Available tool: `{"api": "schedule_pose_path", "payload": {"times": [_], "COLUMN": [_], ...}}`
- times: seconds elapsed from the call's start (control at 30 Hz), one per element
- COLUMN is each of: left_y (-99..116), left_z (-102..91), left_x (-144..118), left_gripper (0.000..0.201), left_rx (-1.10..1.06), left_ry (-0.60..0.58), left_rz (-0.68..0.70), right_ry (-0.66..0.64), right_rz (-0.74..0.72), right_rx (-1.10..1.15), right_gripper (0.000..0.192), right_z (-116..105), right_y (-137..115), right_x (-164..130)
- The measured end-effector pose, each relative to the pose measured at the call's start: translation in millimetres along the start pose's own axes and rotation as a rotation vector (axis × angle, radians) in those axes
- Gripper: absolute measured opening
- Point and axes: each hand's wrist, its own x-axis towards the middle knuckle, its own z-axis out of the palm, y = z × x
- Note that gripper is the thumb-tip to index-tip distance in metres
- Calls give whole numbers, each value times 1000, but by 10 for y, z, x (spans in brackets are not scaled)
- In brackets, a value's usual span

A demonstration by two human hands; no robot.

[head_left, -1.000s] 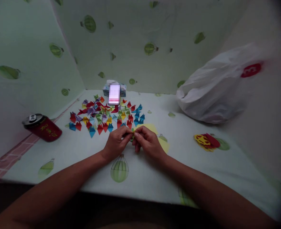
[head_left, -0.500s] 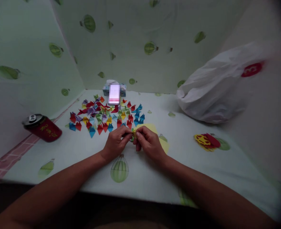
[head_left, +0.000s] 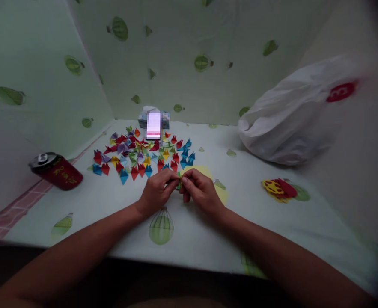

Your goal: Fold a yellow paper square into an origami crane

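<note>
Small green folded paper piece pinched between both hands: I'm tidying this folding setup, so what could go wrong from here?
1. The small green folded paper piece is held only at the fingertips of the left hand and right hand; it could slip or crease crookedly.
2. The spread of colourful folded paper pieces lies just beyond the knuckles; a forward nudge might scatter them.
3. The red drink can lies tilted near the table's left edge and could roll or leak.
</note>
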Motion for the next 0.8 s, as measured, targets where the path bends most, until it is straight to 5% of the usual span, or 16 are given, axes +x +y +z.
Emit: {"api": "schedule_pose_path", "payload": {"times": [0.8], "left_y": [-14], "left_z": [3], "left_x": [-2], "left_gripper": [7], "left_rx": [-16], "left_ry": [11], "left_rz": [3], "right_ry": [-30], "right_rz": [-8], "right_rx": [22], "right_gripper": [20], "right_z": [0], "right_y": [-3], "right_x": [5]}}
